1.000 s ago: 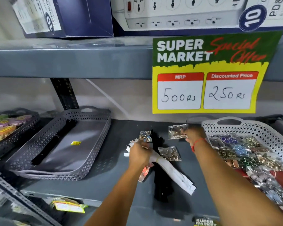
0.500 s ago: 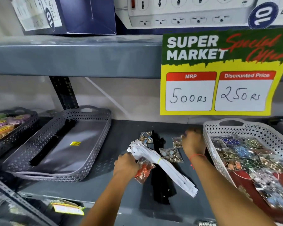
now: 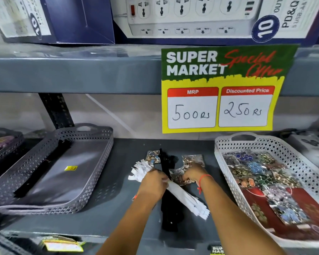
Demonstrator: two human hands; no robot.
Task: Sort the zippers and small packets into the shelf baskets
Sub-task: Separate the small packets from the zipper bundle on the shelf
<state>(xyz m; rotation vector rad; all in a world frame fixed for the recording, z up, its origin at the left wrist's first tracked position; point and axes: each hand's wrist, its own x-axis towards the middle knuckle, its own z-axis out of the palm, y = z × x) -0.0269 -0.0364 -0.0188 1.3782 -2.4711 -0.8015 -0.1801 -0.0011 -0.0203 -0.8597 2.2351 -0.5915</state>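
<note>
A bundle of white zippers point(image 3: 189, 201) lies slantwise across a bundle of black zippers point(image 3: 170, 217) on the grey shelf. My left hand point(image 3: 151, 184) is closed around the white bundle near its upper end. Just to its right, my right hand point(image 3: 193, 173) curls its fingers over a small packet of gold trinkets point(image 3: 182, 179). Two more small packets point(image 3: 152, 157) point(image 3: 193, 159) lie behind the hands. The grey basket point(image 3: 92, 181) on the left holds black zippers point(image 3: 42, 166). The white basket point(image 3: 265, 142) on the right is filled with several packets point(image 3: 256, 168).
A price sign point(image 3: 219, 107) hangs from the upper shelf edge point(image 3: 72, 74) above the hands. A darker basket point(image 3: 11, 144) with coloured items stands at far left. Boxes of power strips point(image 3: 191, 17) sit on the shelf above. A dark upright post point(image 3: 55, 111) stands behind the grey basket.
My left hand moved up onto the white zipper bundle and closed on it. My right hand came back from the rear packets to the packet beside the zippers.
</note>
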